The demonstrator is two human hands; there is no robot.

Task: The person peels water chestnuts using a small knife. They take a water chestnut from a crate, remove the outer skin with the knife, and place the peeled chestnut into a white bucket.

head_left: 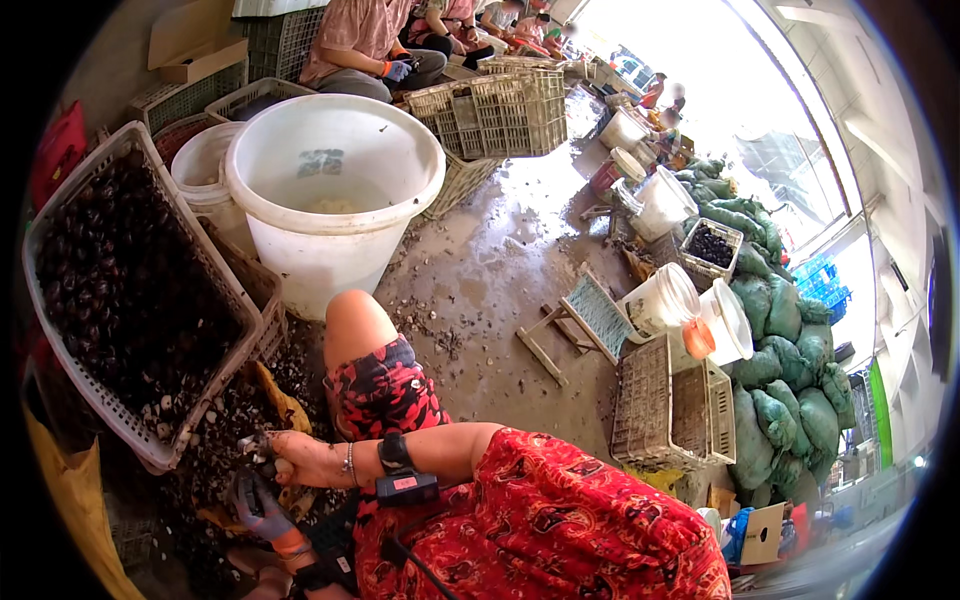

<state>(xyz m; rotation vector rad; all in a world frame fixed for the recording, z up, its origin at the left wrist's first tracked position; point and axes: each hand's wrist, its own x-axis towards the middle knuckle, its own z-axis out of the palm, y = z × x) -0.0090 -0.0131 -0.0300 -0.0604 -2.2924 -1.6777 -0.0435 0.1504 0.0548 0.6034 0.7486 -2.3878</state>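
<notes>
- From where I stand, the person's right hand (308, 458), bare with a bracelet at the wrist, has its fingers bent closed around a small pale piece (257, 441), too small in view for me to name.
- The left hand (264, 512), in a grey glove with an orange cuff, is just below the right one; its fingers look partly bent, but I can't tell how far open it is or whether it grips anything.
- Both hands, with that pale piece, are near the closest edge of the pale crate (98, 383), outside it and above a dark litter of shell bits (238, 402).
- Dark shellfish (130, 280) fill most of that crate, with paler bits gathered toward its near corner.
- Past the crate's right edge there's a big white tub (320, 255) on the floor (480, 275), some pale stuff at its bottom, and a smaller white bucket (212, 206) tucked close on its left.
- Out on the wet floor to the right stands a low folding stool (598, 316), near some weathered plastic baskets (648, 415) and a white bucket (660, 302).
- Green sacks (792, 405) are heaped along the floor's right edge.
- Toward the far edge of the floor, beyond the tub, a co-worker (350, 45) sits in a pink top, wearing gloves, beside stacked crates (510, 115).
</notes>
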